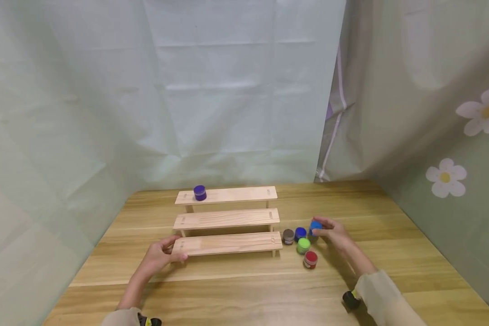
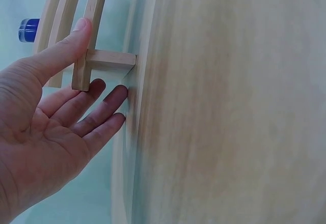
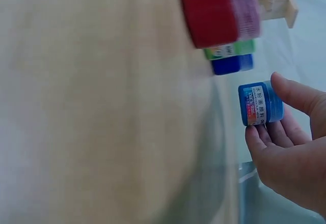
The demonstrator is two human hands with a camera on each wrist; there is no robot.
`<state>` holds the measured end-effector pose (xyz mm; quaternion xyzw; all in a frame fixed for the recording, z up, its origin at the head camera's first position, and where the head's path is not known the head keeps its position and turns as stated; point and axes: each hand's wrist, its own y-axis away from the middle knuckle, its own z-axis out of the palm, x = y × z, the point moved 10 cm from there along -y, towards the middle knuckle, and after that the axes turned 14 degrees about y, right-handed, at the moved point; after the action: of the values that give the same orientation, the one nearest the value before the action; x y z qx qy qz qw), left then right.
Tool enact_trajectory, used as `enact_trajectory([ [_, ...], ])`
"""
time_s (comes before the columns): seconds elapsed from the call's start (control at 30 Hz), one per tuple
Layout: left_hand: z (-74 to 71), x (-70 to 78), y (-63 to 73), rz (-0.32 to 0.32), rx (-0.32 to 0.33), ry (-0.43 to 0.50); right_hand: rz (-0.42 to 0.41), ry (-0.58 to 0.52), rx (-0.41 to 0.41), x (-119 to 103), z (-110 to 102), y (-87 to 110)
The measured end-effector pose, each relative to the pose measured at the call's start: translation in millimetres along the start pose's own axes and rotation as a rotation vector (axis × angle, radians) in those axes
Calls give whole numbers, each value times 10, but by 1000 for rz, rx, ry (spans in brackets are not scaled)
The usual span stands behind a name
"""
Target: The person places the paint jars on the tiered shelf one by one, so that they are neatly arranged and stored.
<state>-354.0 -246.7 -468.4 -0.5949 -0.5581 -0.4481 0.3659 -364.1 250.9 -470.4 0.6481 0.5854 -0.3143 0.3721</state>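
Observation:
My left hand (image 1: 159,254) holds the left end of the lowest plank (image 1: 228,243) of a three-step wooden display rack, thumb on the front edge and fingers round the end. In the left wrist view that thumb (image 2: 76,33) lies along the plank, close to a short wooden leg (image 2: 112,59). A light-blue paint jar (image 3: 260,103) with a printed label is gripped between thumb and fingers of my right hand (image 1: 333,233). Beside it stand a dark blue jar (image 1: 300,234), a green jar (image 1: 303,246), a grey-brown jar (image 1: 288,237) and a red jar (image 1: 310,260).
A purple-blue jar (image 1: 200,193) stands near the left end of the rack's top plank (image 1: 240,194). The rack stands on a wood-grain table (image 1: 236,290). Pale cloth (image 1: 236,99) hangs behind, with a flowered curtain (image 1: 415,149) on the right.

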Motion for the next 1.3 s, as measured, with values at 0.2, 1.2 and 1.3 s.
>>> enact_trajectory([
  [0.2,-1,5,14,-5,0,21,-36,7,8,-282,-99,-51],
  [1.2,19,-7,13,21,-6,70,-203,-122,-150,-1991,872,-476],
  [1.3,11,-5,13,26,-1,83,-199,-119,-165,-2076,1038,-529],
])
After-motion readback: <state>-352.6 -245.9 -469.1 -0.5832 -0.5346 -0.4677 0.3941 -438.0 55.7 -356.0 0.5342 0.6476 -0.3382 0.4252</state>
